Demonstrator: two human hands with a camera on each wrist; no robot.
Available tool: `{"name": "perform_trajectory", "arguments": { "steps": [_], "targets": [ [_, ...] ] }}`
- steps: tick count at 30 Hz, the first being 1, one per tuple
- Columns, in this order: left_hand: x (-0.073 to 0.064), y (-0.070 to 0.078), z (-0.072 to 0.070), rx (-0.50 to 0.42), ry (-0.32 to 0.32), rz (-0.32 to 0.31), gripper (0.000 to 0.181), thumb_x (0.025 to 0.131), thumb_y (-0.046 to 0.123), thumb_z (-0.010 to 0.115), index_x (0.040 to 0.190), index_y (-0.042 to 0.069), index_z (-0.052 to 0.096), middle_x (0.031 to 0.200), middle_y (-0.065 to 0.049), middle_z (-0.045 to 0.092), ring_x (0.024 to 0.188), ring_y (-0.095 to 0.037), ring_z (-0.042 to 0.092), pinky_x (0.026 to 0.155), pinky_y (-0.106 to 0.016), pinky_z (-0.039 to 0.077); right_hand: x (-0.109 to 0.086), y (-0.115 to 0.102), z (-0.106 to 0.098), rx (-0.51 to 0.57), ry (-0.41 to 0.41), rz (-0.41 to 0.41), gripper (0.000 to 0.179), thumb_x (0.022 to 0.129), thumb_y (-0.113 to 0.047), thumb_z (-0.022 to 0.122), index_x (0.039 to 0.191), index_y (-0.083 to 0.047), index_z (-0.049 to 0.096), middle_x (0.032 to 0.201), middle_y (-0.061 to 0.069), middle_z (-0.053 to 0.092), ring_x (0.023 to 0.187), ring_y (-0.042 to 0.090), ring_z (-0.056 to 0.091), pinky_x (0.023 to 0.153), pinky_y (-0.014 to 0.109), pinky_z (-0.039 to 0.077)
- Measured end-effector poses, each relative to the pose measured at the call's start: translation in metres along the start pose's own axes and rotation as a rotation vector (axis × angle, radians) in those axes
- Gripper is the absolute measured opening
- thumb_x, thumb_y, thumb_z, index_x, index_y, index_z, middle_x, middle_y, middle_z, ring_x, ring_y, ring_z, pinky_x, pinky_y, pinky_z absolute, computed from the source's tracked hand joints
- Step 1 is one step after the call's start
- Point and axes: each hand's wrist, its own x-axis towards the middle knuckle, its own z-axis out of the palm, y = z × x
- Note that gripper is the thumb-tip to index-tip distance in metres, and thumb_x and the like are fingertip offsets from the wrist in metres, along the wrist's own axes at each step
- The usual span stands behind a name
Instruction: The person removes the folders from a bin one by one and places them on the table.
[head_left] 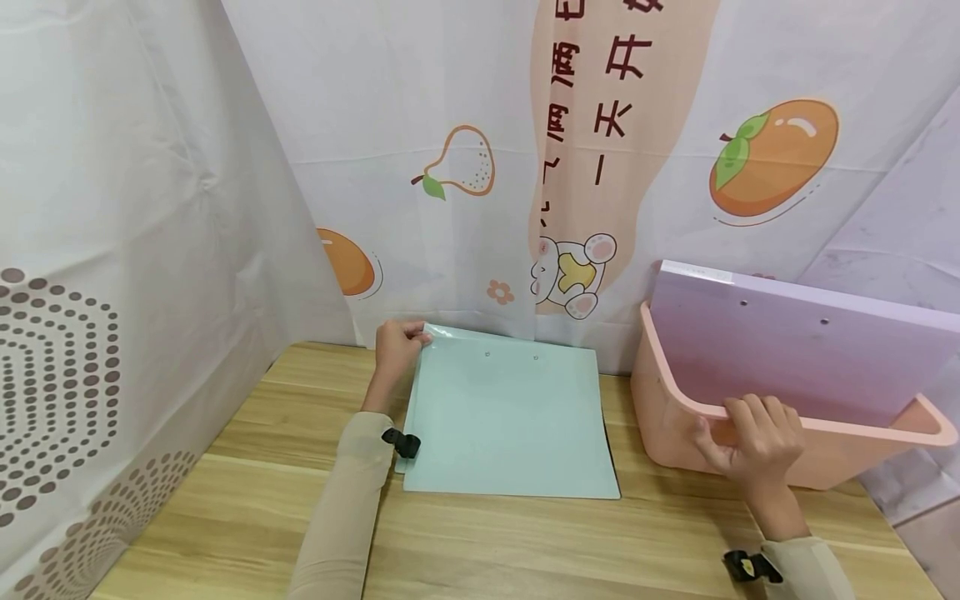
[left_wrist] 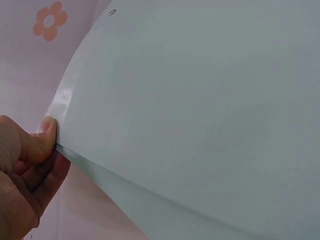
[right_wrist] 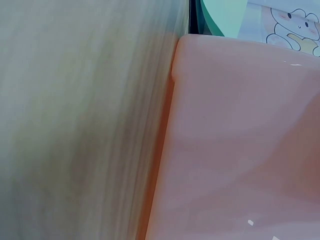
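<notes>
A pale mint-green folder (head_left: 510, 417) lies at the middle of the table, with two small metal rivets along its far edge. My left hand (head_left: 397, 348) pinches its far left corner; in the left wrist view the thumb presses on top, fingers underneath, and a second layer shows below the upper cover. At the right stands a peach-pink plastic bin (head_left: 667, 425). My right hand (head_left: 759, 442) grips the bin's near rim, with fingers over the edge and thumb outside. A purple folder (head_left: 795, 350), also with two rivets, stands upright inside the bin, its lower part hidden.
The wood-grain table (head_left: 480, 550) carries the folder and bin. A white printed curtain (head_left: 420, 83) with fruit and dark lettering hangs right behind them. To the left hangs a dotted white sheet (head_left: 150, 167). Both wrists wear black straps.
</notes>
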Motion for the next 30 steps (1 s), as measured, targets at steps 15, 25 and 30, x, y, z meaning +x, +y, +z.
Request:
{"name": "perform_trajectory", "arguments": {
  "steps": [15, 25, 30],
  "targets": [
    [0.002, -0.009, -0.019, 0.034, -0.022, 0.028, 0.023, 0.089, -0.005, 0.070, 0.111, -0.007, 0.075, 0.105, -0.025, 0.075, 0.090, -0.031, 0.071, 0.071, -0.032, 0.057, 0.000, -0.001, 0.001, 0.006, 0.004, -0.001, 0.060, 0.087, -0.049, 0.057, 0.058, 0.002, 0.047, 0.051, 0.018, 0.042, 0.046, 0.039, 0.030, 0.049, 0.047, 0.019],
    [0.003, -0.007, -0.016, 0.070, -0.020, 0.020, 0.024, 0.088, -0.005, 0.072, 0.112, -0.007, 0.075, 0.104, -0.024, 0.076, 0.085, -0.028, 0.070, 0.070, -0.030, 0.056, -0.001, -0.001, 0.001, -0.002, 0.018, 0.007, 0.062, 0.087, -0.052, 0.056, 0.058, 0.002, 0.047, 0.051, 0.018, 0.042, 0.047, 0.039, 0.031, 0.049, 0.049, 0.019],
    [0.002, -0.006, -0.012, 0.106, -0.002, 0.018, 0.024, 0.088, -0.004, 0.072, 0.111, -0.006, 0.076, 0.102, -0.024, 0.076, 0.084, -0.027, 0.069, 0.070, -0.031, 0.055, 0.000, -0.001, 0.001, 0.001, 0.018, 0.011, 0.062, 0.087, -0.051, 0.056, 0.058, 0.002, 0.047, 0.051, 0.018, 0.042, 0.047, 0.040, 0.031, 0.049, 0.048, 0.019]
  ]
}}
